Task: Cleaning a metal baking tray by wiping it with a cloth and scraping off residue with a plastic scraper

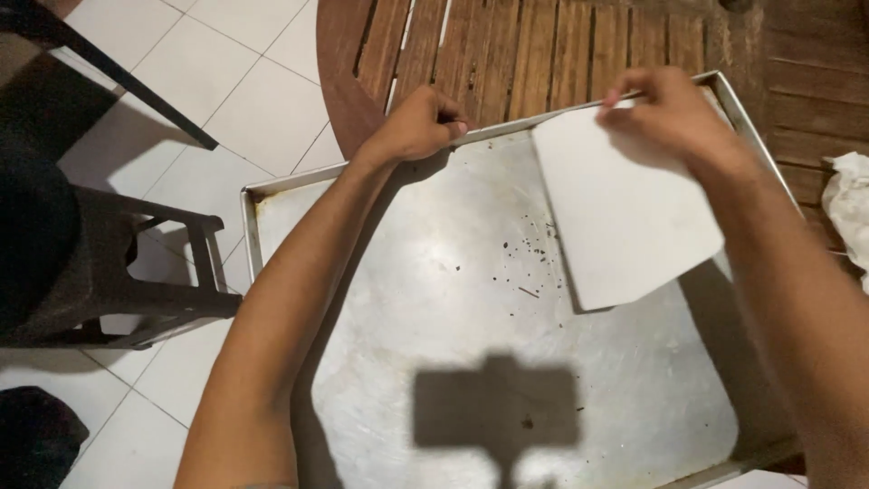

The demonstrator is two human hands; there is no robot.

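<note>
While dark crumbs [534, 246] remain scattered mid-tray, the metal tray [434, 362] lies on a slatted wooden table [507, 54]; beyond, the right hand [670, 113] pinches a white scraper [625, 213], the left hand [418, 125] clenched on the far rim.

Round slatted wooden table [507, 54] beneath the work area. Dark plastic stool [136, 281] at left on white tiled floor [244, 100]. Crumpled white cloth [846, 213] on the table at right edge.
</note>
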